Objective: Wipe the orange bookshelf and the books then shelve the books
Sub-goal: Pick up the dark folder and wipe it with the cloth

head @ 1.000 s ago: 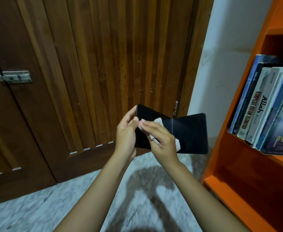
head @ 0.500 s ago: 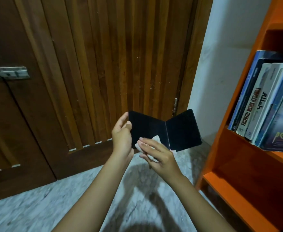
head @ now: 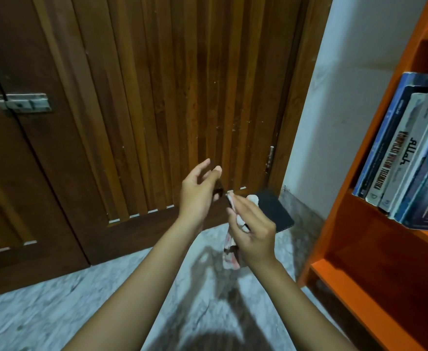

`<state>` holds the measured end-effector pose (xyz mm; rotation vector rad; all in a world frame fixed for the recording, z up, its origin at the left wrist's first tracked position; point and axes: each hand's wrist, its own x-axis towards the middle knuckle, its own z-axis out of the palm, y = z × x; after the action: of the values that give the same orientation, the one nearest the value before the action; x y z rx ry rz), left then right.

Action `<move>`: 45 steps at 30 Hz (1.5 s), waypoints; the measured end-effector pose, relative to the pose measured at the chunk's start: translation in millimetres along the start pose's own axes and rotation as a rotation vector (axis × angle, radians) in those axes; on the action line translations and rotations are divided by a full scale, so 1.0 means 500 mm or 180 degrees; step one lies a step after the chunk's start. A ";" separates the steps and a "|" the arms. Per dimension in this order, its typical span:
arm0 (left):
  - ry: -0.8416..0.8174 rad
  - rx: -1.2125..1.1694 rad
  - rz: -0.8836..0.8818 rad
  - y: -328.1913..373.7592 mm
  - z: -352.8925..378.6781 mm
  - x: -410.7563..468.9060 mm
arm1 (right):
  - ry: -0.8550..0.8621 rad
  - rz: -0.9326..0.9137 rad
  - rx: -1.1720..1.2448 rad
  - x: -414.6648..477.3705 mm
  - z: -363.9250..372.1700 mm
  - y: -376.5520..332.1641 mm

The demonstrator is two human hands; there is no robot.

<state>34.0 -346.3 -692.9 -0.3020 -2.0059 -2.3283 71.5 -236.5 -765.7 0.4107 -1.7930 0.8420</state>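
A thin black book (head: 276, 211) is held low in front of the wooden door, tilted, with its cover partly hidden behind my right hand (head: 254, 233). That hand grips a white cloth with red marks (head: 230, 254), which hangs below it against the book. My left hand (head: 199, 196) is just left of the book with its fingers spread. Its thumb rests on a dark edge of the cover. The orange bookshelf (head: 342, 224) stands at the right. Several books (head: 410, 153) lean on its middle shelf.
A brown slatted wooden door (head: 157, 97) with a metal latch (head: 22, 103) fills the view ahead. A white wall (head: 334, 110) lies between the door and the shelf. The floor (head: 55, 312) is grey marble. The lower orange shelf (head: 347, 295) holds nothing visible.
The book was spread open and is now folded and tilted lower to the right. My right hand has moved down with the cloth. My left hand's fingers have opened up.
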 end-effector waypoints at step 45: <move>-0.0767 0.0551 0.1188 -0.053 0.014 -0.058 | 0.0269 0.0635 -0.0365 0.160 -0.009 0.001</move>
<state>59.0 -337.8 -722.8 -0.8968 -2.0168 -1.9556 44.1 -224.0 -691.7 0.1213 -1.8133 0.8754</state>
